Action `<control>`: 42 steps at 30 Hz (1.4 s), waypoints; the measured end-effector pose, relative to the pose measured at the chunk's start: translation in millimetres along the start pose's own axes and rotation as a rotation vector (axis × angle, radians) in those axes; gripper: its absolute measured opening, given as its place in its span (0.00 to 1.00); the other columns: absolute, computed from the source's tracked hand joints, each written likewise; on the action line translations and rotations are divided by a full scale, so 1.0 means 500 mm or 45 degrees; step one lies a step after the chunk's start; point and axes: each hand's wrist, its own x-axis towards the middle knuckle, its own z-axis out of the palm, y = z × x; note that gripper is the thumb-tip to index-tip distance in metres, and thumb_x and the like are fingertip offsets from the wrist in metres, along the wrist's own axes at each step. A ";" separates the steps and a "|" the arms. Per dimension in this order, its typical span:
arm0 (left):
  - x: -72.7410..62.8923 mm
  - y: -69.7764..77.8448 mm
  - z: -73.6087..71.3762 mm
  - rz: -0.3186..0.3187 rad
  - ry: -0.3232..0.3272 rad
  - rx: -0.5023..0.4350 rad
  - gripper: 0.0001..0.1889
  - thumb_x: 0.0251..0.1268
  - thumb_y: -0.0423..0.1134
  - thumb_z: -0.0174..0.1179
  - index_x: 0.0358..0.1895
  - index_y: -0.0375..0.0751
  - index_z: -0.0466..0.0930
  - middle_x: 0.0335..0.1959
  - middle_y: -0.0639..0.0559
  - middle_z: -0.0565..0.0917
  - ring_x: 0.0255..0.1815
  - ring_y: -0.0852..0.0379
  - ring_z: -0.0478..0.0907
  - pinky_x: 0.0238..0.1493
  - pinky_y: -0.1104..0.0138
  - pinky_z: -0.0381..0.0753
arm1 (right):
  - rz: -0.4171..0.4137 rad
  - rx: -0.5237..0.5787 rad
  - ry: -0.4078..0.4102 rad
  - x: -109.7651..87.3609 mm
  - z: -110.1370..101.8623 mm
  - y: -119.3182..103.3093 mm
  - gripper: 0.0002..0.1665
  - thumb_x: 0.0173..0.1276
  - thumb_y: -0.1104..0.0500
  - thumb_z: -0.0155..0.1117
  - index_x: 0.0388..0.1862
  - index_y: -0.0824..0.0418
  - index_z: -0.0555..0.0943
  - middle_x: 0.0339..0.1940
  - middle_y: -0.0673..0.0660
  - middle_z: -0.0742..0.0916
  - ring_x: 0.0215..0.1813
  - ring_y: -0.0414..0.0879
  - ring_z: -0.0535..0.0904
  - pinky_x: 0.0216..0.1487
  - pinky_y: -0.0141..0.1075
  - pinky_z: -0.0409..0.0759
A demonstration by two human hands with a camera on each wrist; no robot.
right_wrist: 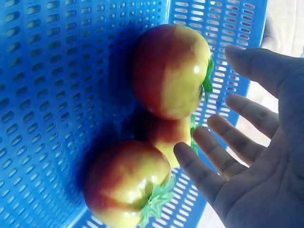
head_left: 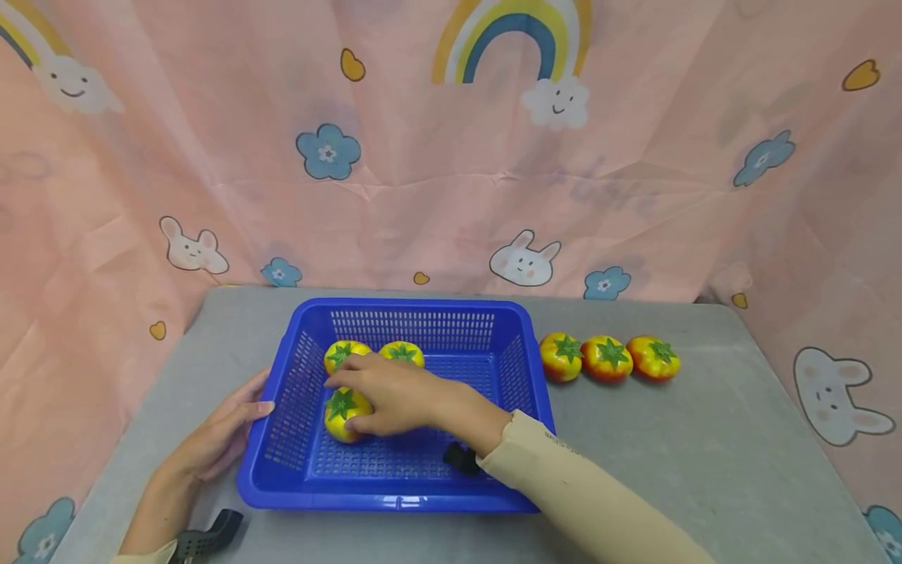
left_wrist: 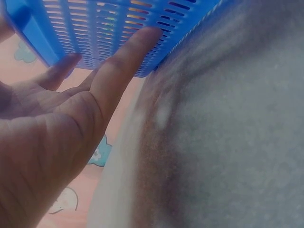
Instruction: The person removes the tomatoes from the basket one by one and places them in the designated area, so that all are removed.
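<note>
A blue plastic basket (head_left: 395, 501) with slotted walls stands on the grey table. Inside at its left lie three yellow-red fruits with green star-shaped leaf tops, tomato- or persimmon-like: a near fruit (head_left: 343, 423), a back left fruit (head_left: 341, 352) and a back right fruit (head_left: 403, 351). My right hand (head_left: 398, 395) is over them inside the basket. In the right wrist view its fingers (right_wrist: 242, 142) are spread and apart from the fruits. My left hand (head_left: 221, 435) touches the basket's left side, thumb at the rim; in the left wrist view its fingers (left_wrist: 118, 71) lie straight along the slotted wall.
Three similar fruits stand in a row on the table right of the basket: a left one (head_left: 561, 368), a middle one (head_left: 607, 366) and a right one (head_left: 654, 360). A pink patterned curtain (head_left: 423, 157) hangs behind and at both sides of the table (head_left: 669, 454).
</note>
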 end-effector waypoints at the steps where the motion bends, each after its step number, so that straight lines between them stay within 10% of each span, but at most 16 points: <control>1: 0.000 0.000 0.000 -0.001 0.001 0.000 0.33 0.83 0.29 0.33 0.86 0.51 0.45 0.74 0.60 0.76 0.70 0.56 0.81 0.64 0.57 0.86 | 0.005 -0.004 -0.009 0.003 0.002 0.000 0.35 0.75 0.48 0.69 0.77 0.52 0.74 0.78 0.53 0.77 0.78 0.46 0.73 0.80 0.37 0.72; 28: 0.010 -0.001 0.007 -0.036 0.012 0.003 0.34 0.84 0.30 0.35 0.87 0.44 0.39 0.73 0.60 0.76 0.69 0.55 0.81 0.64 0.56 0.86 | 0.067 0.041 -0.051 0.006 0.037 0.012 0.36 0.71 0.44 0.74 0.75 0.50 0.78 0.66 0.55 0.80 0.58 0.41 0.78 0.64 0.31 0.80; 42: 0.001 0.005 0.005 -0.059 0.066 0.030 0.36 0.84 0.31 0.36 0.86 0.36 0.30 0.71 0.63 0.77 0.68 0.56 0.82 0.63 0.57 0.87 | 0.025 0.028 -0.120 0.013 0.039 0.011 0.40 0.68 0.51 0.78 0.76 0.51 0.75 0.74 0.53 0.78 0.69 0.42 0.79 0.76 0.36 0.76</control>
